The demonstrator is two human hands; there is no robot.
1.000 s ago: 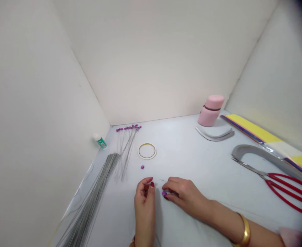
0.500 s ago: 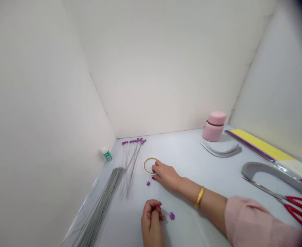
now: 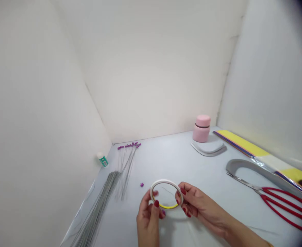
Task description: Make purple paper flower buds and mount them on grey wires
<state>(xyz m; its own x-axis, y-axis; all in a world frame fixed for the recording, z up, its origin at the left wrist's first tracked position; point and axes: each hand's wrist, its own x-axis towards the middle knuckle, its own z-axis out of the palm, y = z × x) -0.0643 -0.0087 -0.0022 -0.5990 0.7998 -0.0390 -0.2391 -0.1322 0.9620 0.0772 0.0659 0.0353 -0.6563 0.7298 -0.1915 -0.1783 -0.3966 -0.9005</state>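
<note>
A roll of white tape [image 3: 163,181] with a yellow inner ring is held up off the table between my two hands. My left hand [image 3: 150,218] grips its lower left edge, thumb in front. On the right side, my right hand [image 3: 192,202] pinches the ring between thumb and fingers. A small purple star-like piece [image 3: 142,185] lies on the table left of the roll. Another bit of purple [image 3: 163,213] shows at my left fingertips; whether it is held is unclear. Left of my hands lies a bundle of thin grey wires [image 3: 99,209].
Purple-tipped wires [image 3: 127,164] lie at the back left, near a green-and-white glue stick [image 3: 103,160]. A pink jar [image 3: 201,128] and curved grey strips [image 3: 209,152] stand back right. Red-handled scissors [image 3: 259,190] and yellow packaged sheets [image 3: 259,149] are at the right.
The tape roll has been lifted from the table and brought nearer, with both hands now on it. My right hand has drawn back, and the view has shifted slightly right.
</note>
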